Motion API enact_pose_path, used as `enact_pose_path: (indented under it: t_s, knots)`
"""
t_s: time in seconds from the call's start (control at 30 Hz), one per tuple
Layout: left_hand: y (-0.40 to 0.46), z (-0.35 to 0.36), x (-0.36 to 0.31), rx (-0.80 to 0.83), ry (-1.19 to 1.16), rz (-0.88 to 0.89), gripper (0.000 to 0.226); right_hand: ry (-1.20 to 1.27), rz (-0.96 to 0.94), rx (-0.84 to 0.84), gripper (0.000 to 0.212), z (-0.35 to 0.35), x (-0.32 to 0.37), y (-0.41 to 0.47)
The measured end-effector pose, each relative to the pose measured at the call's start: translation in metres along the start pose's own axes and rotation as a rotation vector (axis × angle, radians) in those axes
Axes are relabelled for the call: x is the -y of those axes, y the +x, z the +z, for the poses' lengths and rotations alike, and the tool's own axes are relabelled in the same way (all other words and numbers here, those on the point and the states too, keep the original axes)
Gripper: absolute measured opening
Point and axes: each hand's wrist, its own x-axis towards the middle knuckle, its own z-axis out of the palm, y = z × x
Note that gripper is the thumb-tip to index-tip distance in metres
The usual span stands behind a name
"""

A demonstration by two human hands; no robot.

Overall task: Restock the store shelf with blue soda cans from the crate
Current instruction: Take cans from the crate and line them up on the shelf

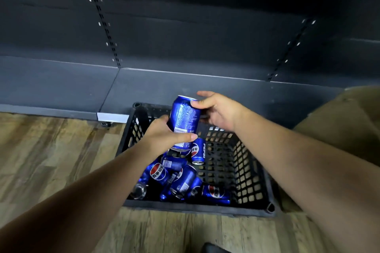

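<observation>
A blue soda can (185, 118) is held upright above the black plastic crate (249, 178). My left hand (164, 135) grips its lower half, thumb across the front. My right hand (218, 112) pinches the can's top rim with thumb and fingers. Several more blue cans (181, 178) lie jumbled in the left part of the crate, one (198, 151) just below the held can. The dark grey bottom shelf (61, 84) runs behind the crate, with nothing on the part in view.
The crate stands on a wood-pattern floor (51, 150) against the shelf's front edge. A shelf back panel with slotted uprights (102, 20) rises behind. A tan cardboard box (345, 115) sits at the right. A dark object (213, 248) pokes in at the bottom edge.
</observation>
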Motion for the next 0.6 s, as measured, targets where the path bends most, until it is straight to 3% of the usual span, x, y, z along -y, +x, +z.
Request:
enact_pose_path:
  t_s: [0.13, 0.23, 0.33, 0.5, 0.6]
  knots:
    - [-0.039, -0.015, -0.07, 0.02, -0.05, 0.017, 0.036, 0.075, 0.018, 0.115, 0.038, 0.015, 0.049, -0.055]
    - [-0.065, -0.032, -0.129, 0.092, -0.071, 0.017, 0.035, 0.141, -0.016, 0.073, 0.043, 0.023, 0.09, -0.092]
    - [-0.089, -0.049, -0.18, 0.173, -0.061, 0.038, 0.034, 0.135, -0.04, 0.064, 0.027, 0.03, 0.134, -0.133]
    - [-0.132, -0.068, -0.252, 0.205, -0.132, 0.068, 0.033, 0.156, -0.114, -0.068, 0.053, 0.045, 0.199, -0.19]
    - [-0.159, -0.078, -0.291, 0.203, -0.163, 0.096, 0.059, 0.163, -0.14, -0.112, 0.053, 0.057, 0.233, -0.224]
